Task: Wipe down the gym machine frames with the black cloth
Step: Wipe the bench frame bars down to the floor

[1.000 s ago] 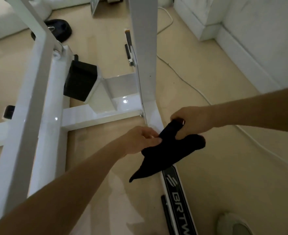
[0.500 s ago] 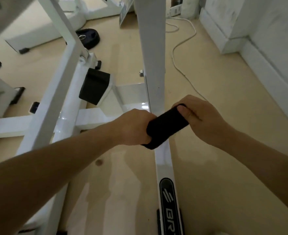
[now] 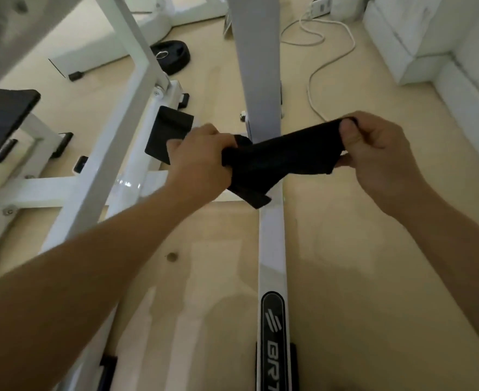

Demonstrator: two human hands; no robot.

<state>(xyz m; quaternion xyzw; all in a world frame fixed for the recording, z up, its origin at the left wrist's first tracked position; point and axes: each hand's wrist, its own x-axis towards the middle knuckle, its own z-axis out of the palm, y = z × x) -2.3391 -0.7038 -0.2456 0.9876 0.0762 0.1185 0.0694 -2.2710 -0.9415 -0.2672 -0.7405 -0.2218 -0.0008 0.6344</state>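
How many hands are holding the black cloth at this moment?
2. The left hand grips the left end of the black cloth; the right hand pinches its right end, in front of the white upright post. Neither hand is hidden.

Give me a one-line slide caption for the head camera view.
Left hand and right hand hold the black cloth stretched in front of the gym machine's white upright, above its floor rail.

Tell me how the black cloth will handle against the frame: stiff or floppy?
Probably floppy: the black cloth folds and droops between the left hand and right hand, one corner dangling. Likely light, since a thumb-and-finger pinch holds one end. It should wrap the white upright easily.
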